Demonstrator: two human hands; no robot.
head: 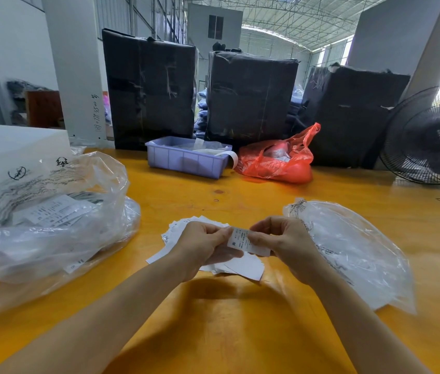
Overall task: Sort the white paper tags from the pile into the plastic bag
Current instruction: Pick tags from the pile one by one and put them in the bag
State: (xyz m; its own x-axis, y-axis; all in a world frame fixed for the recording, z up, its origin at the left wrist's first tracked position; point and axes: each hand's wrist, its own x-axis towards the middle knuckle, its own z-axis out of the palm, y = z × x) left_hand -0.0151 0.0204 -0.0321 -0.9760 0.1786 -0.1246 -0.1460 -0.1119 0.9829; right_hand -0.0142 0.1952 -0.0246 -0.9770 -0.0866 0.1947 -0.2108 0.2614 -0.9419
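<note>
A: A single white tag [243,240] is pinched at its left end by the left hand [202,245] and at its right end by the right hand [283,242], both curled onto it, just above the pile of tags [236,267] at the near centre of the yellow table [240,333].

B: What could be expected to go wrong?

A: More than one tag may be lifted together, since thin papers cling; a miscount would follow. The loose pile could be scattered by a draught if the fan [434,136] at the far right is running, though that cannot be told. The flat clear bag [348,252] just right of the hands lies closed-looking, so a tag might be slid under it rather than inside.

B: And which bag is meant?

A: That cannot be settled. A crumpled clear bag [51,211] on the left already holds printed tags.

B: What writing can be read?

A: A letter "M" is made out on the held tag; the smaller print is illegible. Black recycling-type symbols are printed on the left bag. Handwritten digits run down the white pillar [76,68] far left, not reliably readable.
</note>
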